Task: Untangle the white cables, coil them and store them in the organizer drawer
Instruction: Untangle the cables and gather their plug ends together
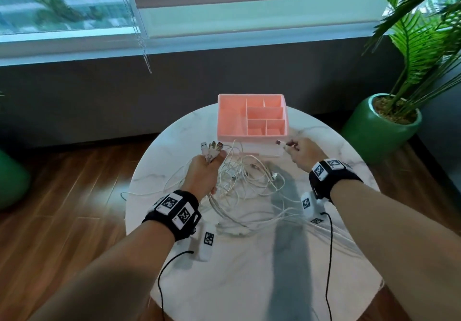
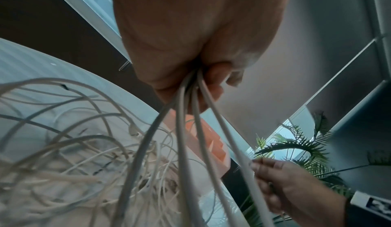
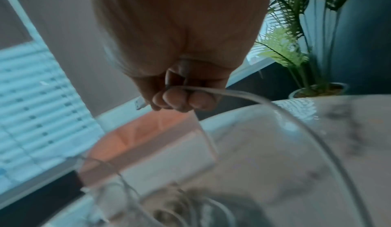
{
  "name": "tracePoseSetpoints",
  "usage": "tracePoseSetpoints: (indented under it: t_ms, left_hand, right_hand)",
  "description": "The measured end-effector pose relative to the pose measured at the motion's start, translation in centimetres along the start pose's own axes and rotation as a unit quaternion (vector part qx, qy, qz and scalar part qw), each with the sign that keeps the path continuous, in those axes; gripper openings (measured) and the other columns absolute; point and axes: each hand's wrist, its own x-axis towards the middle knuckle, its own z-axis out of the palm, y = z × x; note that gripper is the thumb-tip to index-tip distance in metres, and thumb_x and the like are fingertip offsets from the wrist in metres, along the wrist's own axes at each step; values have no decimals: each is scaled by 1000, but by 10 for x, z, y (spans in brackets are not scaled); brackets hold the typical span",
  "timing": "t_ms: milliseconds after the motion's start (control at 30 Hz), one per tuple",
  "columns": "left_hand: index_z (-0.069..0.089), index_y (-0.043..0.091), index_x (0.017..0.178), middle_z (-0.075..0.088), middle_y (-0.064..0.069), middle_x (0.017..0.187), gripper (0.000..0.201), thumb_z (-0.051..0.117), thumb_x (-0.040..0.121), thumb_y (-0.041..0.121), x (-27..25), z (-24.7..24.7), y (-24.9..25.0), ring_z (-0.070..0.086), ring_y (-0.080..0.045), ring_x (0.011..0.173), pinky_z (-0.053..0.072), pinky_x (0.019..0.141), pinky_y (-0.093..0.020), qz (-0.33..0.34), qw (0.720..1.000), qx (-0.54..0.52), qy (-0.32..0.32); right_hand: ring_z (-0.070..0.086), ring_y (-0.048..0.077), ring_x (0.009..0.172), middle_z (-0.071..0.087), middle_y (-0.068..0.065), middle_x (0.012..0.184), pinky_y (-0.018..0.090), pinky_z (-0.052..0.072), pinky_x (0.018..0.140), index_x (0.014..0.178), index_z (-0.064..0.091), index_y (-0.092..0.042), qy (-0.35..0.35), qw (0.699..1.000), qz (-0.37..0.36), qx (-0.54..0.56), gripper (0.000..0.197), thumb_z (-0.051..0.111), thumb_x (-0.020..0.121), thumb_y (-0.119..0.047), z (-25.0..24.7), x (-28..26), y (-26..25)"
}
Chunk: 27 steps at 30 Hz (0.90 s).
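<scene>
A tangle of white cables (image 1: 245, 178) lies on the round marble table (image 1: 249, 270) in front of the pink organizer (image 1: 229, 118). My left hand (image 1: 207, 171) grips a bundle of several cables just below their USB plugs (image 1: 212, 147), which stick up past the thumb. From below, the left wrist view shows the strands (image 2: 186, 113) running out of the fist. My right hand (image 1: 300, 152) pinches one cable close to its USB plug (image 1: 280, 142), right of the tangle, by the organizer's front right corner. Its fingers (image 3: 180, 100) curl around that cable (image 3: 232, 94).
The organizer has several empty compartments on top and a drawer front (image 1: 264, 149) below, partly hidden by cables. A potted palm (image 1: 389, 118) stands on the floor to the right. White tagged sensor blocks (image 1: 207, 244) with black wires hang under both wrists.
</scene>
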Motion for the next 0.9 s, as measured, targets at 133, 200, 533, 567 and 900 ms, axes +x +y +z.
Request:
tracePoseSetpoints:
  t_ms: [133,200,533,567,900]
  left_hand:
    - [37,23,69,27,-1,57,42,61,100,40,0,7,12,24,-15,45,23,45,-23,-29,996,-83,-6]
    - [41,23,73,27,1,59,37,61,100,40,-2,9,17,23,-14,44,19,45,-23,-32,992,-118,-9]
    - [54,14,90,34,5,56,27,51,105,36,-16,8,26,31,-8,43,27,37,-20,-8,973,-232,-16]
    - [54,14,87,36,5,55,28,51,106,34,-17,7,25,32,-9,43,27,37,-21,-14,972,-234,-18]
    - [53,12,86,42,4,59,32,48,107,35,-25,9,15,34,-9,45,28,39,-23,2,986,-156,-50]
  right_hand:
    - [61,17,77,66,1,86,30,49,68,99,65,-17,18,991,-108,78,15,57,99,-30,-18,-21,-58]
    - [59,15,74,65,-1,84,28,48,69,98,63,-20,14,982,-145,121,10,57,99,-27,-16,-38,-85]
    - [44,11,55,48,-7,63,33,39,60,75,54,-27,-39,962,-162,217,34,40,106,-35,53,-77,-137]
    - [46,11,57,50,-7,64,35,41,62,76,54,-27,-35,961,-161,221,34,39,106,-34,57,-78,-137]
    - [68,18,77,73,-2,88,43,56,77,98,63,-30,-15,980,-178,91,35,30,97,-43,72,-77,-120]
